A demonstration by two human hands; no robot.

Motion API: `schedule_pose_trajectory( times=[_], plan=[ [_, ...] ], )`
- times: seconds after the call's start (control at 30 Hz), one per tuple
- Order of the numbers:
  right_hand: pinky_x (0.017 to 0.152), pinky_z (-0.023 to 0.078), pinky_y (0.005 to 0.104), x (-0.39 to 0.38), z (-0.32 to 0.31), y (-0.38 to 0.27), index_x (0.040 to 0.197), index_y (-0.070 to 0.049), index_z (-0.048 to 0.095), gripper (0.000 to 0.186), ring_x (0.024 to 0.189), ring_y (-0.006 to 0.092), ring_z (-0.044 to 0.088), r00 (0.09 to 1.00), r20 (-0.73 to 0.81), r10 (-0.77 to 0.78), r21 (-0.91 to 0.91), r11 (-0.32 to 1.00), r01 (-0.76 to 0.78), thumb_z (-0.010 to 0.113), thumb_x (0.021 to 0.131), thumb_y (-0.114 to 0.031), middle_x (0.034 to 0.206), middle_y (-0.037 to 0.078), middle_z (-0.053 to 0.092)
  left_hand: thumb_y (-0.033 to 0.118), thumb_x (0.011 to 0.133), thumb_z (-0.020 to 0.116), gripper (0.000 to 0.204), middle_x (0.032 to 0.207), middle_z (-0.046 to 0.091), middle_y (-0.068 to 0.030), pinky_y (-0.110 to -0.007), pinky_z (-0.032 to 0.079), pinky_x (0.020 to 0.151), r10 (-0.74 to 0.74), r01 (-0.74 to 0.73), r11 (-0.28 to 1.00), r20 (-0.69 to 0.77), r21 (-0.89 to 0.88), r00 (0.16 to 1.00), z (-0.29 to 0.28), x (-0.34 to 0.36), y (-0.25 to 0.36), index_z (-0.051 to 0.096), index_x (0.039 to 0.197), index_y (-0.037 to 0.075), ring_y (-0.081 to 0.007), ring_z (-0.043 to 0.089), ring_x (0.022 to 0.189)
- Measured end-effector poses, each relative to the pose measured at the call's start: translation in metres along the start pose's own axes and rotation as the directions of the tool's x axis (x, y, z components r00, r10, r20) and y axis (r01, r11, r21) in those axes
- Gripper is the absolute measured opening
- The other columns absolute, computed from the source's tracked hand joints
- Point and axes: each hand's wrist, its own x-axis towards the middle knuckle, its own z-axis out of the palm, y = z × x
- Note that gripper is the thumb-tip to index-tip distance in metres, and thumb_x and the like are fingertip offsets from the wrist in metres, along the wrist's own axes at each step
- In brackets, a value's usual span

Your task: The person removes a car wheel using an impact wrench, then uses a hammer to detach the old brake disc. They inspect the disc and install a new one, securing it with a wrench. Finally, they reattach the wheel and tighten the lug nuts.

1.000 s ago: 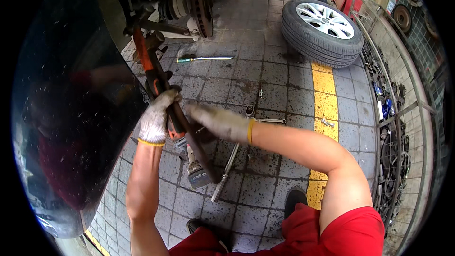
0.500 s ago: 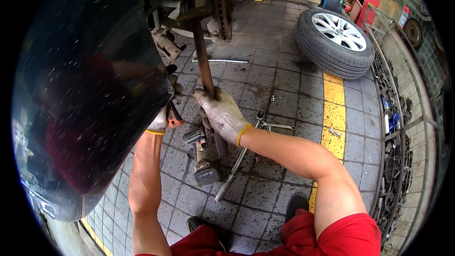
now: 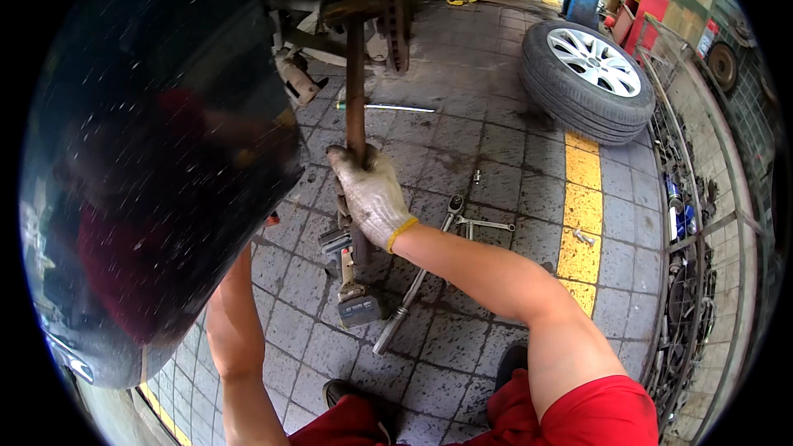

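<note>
While the right hand point(image 3: 371, 195) clamps its fingers around the hammer point(image 3: 355, 91) at upper centre, its long axis runs nearly vertical, head toward the top edge; the dark panel point(image 3: 165, 157) hides the left hand, so I cannot tell its fingers.

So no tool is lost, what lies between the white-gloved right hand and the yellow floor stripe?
In the head view: a long silver ratchet, a silver spanner and a small metal socket.

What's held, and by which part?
Right hand: hammer, by the lower part of its handle. Left hand: hidden behind the dark car panel, can't tell.
</note>
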Motion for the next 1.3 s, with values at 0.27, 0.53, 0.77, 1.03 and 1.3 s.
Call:
schedule_pose_trajectory(
  times=[0.27,0.53,0.77,1.03,1.3],
  plan=[
    [0.051,0.045,0.0364,-0.003,-0.001,0.009,0.107,-0.003,0.060,0.040,0.054,0.0161,0.054,1.000,0.010,-0.008,0.009,1.000,0.008,0.068,0.103,-0.042,0.069,0.003,0.054,0.018,0.103,0.072,0.024,0.094,0.072,-0.0108,-0.030,0.055,0.061,-0.007,0.006,0.999,0.030,0.034,1.000,0.008,0.001,0.005,0.065,0.117,0.000,-0.0171,0.067,0.070],
    [0.050,0.044,0.0362,0.002,0.000,0.016,0.105,-0.003,0.060,0.039,0.053,0.0147,0.052,0.997,0.018,-0.070,0.032,0.997,0.069,0.069,0.103,-0.041,0.069,0.002,0.054,0.020,0.102,0.073,0.024,0.091,0.071,-0.0094,-0.030,0.056,0.061,-0.048,0.045,0.998,0.063,0.045,0.997,0.018,-0.004,0.014,0.066,0.115,0.001,-0.0172,0.068,0.069],
    [0.048,0.043,0.0340,-0.010,0.002,0.003,0.104,-0.005,0.060,0.035,0.052,0.0129,0.051,0.998,0.014,-0.055,0.051,0.997,0.054,0.069,0.103,-0.038,0.067,0.000,0.051,0.021,0.102,0.074,0.024,0.088,0.071,-0.0082,-0.030,0.056,0.060,-0.059,0.056,0.997,0.067,0.055,0.996,0.015,-0.021,0.018,0.066,0.114,0.002,-0.0173,0.068,0.068],
    [0.048,0.043,0.0313,-0.008,-0.005,0.005,0.112,-0.006,0.058,0.030,0.054,0.0109,0.048,0.999,0.038,-0.006,0.104,0.995,0.002,0.071,0.105,-0.033,0.071,-0.001,0.052,0.023,0.102,0.075,0.024,0.085,0.070,-0.0067,-0.030,0.057,0.060,-0.041,0.038,0.999,0.097,0.037,0.994,0.012,-0.017,0.008,0.066,0.112,0.003,-0.0173,0.069,0.067],
    [0.064,0.050,0.0399,-0.019,-0.021,0.028,0.116,0.000,0.060,0.042,0.072,0.0192,0.061,0.990,0.143,-0.012,-0.239,0.970,0.046,0.065,0.107,-0.040,0.081,0.007,0.058,0.019,0.101,0.075,0.027,0.104,0.072,-0.0140,-0.035,0.062,0.076,-0.099,0.147,0.941,0.167,-0.306,0.981,0.042,-0.018,0.001,0.064,0.119,0.003,-0.0235,0.073,0.085]
  ],
)
